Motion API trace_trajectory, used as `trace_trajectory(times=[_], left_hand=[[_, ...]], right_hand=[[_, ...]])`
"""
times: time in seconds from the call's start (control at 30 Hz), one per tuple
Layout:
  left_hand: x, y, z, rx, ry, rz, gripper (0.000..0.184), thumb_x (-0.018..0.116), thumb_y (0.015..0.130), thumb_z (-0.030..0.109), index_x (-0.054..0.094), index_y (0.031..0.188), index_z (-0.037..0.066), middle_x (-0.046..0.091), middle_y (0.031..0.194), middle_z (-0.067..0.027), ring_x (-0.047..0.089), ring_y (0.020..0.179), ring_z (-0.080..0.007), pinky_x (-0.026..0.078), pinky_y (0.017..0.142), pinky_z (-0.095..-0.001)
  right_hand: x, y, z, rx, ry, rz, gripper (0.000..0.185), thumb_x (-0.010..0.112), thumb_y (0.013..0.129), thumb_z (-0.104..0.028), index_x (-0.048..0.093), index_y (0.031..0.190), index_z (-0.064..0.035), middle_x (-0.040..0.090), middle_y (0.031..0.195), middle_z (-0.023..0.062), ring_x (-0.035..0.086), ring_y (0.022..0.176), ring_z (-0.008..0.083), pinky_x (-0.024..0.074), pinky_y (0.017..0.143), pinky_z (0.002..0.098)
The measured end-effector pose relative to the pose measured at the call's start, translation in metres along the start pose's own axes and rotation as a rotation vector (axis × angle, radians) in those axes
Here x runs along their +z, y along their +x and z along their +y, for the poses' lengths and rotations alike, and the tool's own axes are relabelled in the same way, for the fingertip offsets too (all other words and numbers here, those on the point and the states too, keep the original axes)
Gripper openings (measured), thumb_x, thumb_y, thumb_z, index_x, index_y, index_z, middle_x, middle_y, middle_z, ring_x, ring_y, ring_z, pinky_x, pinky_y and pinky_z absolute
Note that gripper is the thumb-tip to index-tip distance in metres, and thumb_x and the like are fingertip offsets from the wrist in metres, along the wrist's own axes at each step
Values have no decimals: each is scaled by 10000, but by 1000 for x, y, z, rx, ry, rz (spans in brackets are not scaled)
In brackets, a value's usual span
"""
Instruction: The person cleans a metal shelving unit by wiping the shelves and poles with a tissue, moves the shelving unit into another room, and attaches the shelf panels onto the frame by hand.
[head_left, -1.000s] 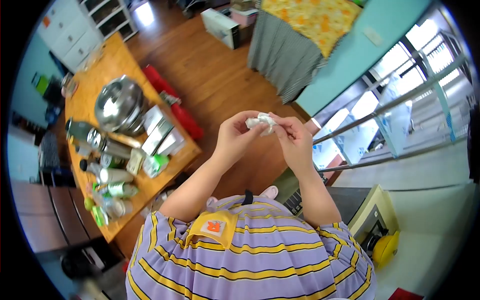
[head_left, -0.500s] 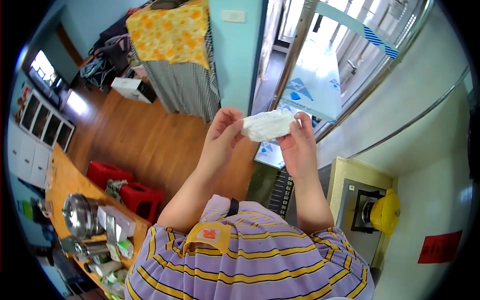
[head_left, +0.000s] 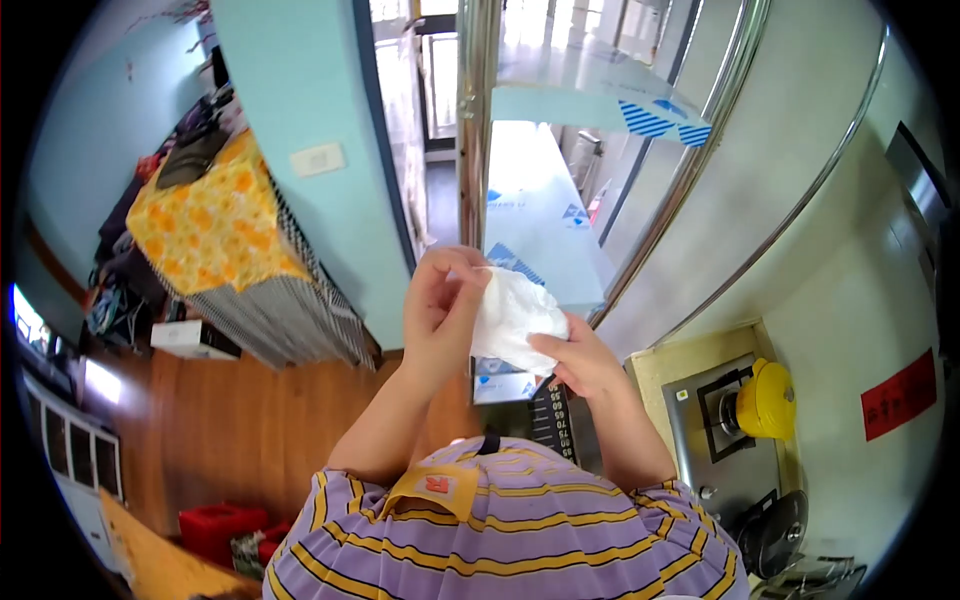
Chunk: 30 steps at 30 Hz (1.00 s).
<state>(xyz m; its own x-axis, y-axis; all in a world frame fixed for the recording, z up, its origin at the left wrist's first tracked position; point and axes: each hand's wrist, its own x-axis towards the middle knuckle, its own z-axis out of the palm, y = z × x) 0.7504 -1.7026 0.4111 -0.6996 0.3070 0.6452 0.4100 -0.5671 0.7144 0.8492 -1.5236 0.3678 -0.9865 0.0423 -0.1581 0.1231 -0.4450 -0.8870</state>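
Observation:
A soft, crumpled white sheet, like a tissue or thin cloth, hangs between my two hands in front of my chest. My left hand pinches its upper left corner between thumb and fingers. At the lower right edge, my right hand grips it with the thumb on top, the fingers partly hidden behind. The sheet is partly spread, with creases across it.
Ahead stands a metal rack with film-covered shelves. To the right are a stove, a yellow pot and a dark pan. A cloth-covered stand is at left; red stools and a wooden table lie lower left.
The white sheet has gone from a flat, narrow folded strip to a wider, looser piece. My right hand has moved lower on it. The view has turned toward the rack and stove.

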Motion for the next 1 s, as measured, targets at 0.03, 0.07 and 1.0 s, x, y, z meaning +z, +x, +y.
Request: trace_trajectory(times=[0.03,0.07,1.0], left_hand=[[-5,10,-6,-8,29,2,137,583,982,-13,498,1011,90,575,1052,-46,554,859,-75,466,724,-219],[-8,21,-13,-43,53,-14,138,587,980,-12,499,1015,88,576,1052,-47,557,854,-75,467,710,-220],[5,122,-95,-13,180,302,366,721,884,59,477,1156,47,556,837,0,535,694,-57,480,610,-218]], right_hand=[[-6,6,0,-96,71,3,551,721,890,-74,499,1387,11,613,1312,89,581,1218,203,461,1041,356],[-12,12,0,-191,142,3,534,701,911,-87,491,1393,11,609,1325,99,581,1226,216,460,1051,374],[-100,135,-161,-1792,-870,696,507,409,1060,-296,376,1460,14,231,1623,218,184,1518,359,179,1219,469]])
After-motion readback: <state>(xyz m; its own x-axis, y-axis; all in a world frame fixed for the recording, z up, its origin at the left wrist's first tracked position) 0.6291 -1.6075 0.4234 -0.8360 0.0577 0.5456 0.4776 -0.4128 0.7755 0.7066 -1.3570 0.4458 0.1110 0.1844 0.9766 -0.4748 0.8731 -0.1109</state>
